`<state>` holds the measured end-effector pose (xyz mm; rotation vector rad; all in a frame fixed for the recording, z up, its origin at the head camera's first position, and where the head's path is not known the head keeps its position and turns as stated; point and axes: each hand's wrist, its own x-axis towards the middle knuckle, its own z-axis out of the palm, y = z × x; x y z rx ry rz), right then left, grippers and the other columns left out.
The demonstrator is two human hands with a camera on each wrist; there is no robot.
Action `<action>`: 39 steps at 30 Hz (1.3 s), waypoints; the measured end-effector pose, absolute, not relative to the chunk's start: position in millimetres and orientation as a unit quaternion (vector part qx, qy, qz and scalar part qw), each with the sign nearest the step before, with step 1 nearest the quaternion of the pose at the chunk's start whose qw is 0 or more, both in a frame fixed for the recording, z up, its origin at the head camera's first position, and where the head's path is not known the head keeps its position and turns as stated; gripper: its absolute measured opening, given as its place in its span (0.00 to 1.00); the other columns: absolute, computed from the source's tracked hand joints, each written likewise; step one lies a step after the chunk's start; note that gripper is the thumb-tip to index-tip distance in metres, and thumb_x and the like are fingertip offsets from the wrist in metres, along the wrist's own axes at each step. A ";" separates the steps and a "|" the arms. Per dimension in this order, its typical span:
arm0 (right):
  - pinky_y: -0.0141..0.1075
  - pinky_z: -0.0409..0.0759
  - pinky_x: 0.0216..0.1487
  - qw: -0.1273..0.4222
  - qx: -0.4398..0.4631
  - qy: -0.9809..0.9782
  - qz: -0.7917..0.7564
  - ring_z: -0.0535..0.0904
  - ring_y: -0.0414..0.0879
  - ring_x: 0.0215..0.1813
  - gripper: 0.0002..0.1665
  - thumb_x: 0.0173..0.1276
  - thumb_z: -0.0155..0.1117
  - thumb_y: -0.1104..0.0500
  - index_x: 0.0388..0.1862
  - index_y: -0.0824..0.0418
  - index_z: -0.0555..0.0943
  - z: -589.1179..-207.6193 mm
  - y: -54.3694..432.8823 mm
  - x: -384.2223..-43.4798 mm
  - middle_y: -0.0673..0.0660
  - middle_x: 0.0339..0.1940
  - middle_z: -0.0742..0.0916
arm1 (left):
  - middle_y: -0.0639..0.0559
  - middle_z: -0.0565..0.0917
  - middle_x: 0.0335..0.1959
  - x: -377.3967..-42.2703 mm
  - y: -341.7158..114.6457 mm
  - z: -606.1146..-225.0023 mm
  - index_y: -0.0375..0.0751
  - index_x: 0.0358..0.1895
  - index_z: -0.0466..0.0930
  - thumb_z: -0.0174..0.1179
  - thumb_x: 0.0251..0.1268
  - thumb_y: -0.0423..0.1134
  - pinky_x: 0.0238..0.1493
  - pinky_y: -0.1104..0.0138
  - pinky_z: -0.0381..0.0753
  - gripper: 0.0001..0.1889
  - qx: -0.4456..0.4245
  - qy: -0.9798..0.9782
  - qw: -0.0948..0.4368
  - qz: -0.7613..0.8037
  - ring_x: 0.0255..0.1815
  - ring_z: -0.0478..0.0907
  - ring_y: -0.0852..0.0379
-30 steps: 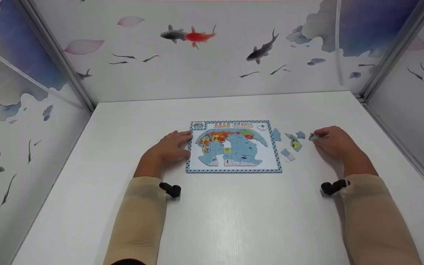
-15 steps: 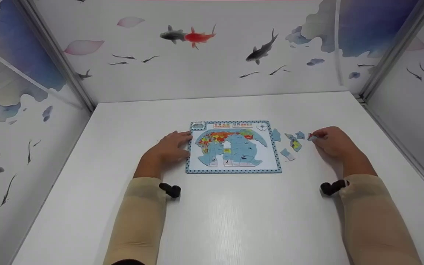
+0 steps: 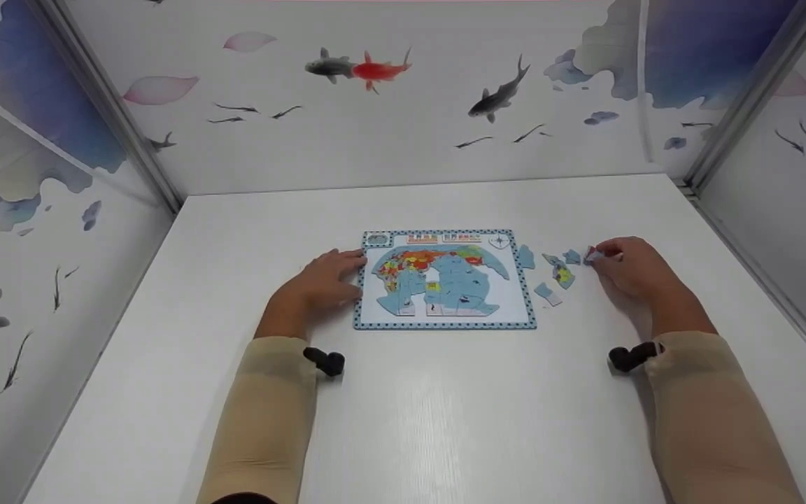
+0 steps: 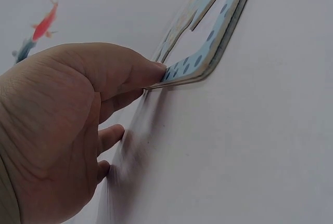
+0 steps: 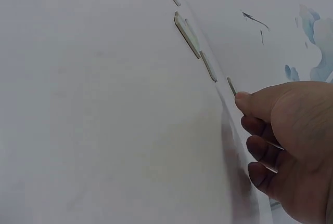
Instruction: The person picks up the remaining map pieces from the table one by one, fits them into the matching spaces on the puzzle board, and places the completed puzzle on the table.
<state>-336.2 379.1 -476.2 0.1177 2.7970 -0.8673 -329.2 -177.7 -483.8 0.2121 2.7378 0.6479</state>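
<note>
A world map jigsaw puzzle (image 3: 445, 320) with a dotted blue border lies flat on the table, many of its pieces in the tray and white gaps between some. My left hand (image 3: 319, 280) rests at its left border; in the left wrist view the thumb (image 4: 151, 70) touches the dotted edge. To the right, my right hand (image 3: 634, 269) pinches a small blue and red puzzle piece (image 3: 590, 255) between thumb and fingers. Only a thin edge of that piece (image 5: 231, 86) shows in the right wrist view.
Several loose pieces lie between the puzzle and my right hand: a blue one (image 3: 526, 257) by the border, a yellow-green one (image 3: 562, 274), a small blue one (image 3: 571, 257), and one with a white end (image 3: 548, 294). Fish-patterned walls (image 3: 403, 140) enclose the white table (image 3: 403, 406).
The pinched piece has turned in my right fingers, showing more red now, and the hand has shifted slightly. My left hand and the puzzle have stayed where they were.
</note>
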 end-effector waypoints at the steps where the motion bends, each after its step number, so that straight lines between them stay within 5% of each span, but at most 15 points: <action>1: 0.69 0.68 0.78 0.104 0.040 0.949 -0.294 0.69 0.68 0.72 0.34 0.84 0.54 0.43 0.78 0.62 0.70 -475.2 378.0 -336.2 0.70 0.76 0.72 | 0.71 0.54 0.89 -329.1 -177.5 -483.8 0.75 0.84 0.61 0.63 0.71 0.54 0.90 0.38 0.42 0.39 0.075 0.958 0.159 0.228 0.94 0.37 0.51; 18: 0.62 0.75 0.70 0.070 -0.006 0.957 -0.282 0.70 0.65 0.69 0.34 0.86 0.53 0.43 0.80 0.60 0.70 -456.0 358.2 -337.6 0.68 0.76 0.74 | 0.68 0.53 0.90 -327.0 -178.6 -481.8 0.74 0.84 0.59 0.62 0.72 0.54 0.89 0.36 0.41 0.39 0.078 0.955 0.167 0.234 0.94 0.36 0.50; 39: 0.43 0.82 0.53 0.044 -0.038 0.949 -0.310 0.73 0.58 0.65 0.27 0.83 0.60 0.45 0.76 0.48 0.77 -422.0 300.7 -316.6 0.61 0.75 0.77 | 0.69 0.53 0.89 -329.7 -178.5 -484.5 0.75 0.84 0.60 0.63 0.71 0.54 0.90 0.37 0.41 0.39 0.073 0.955 0.168 0.233 0.94 0.36 0.51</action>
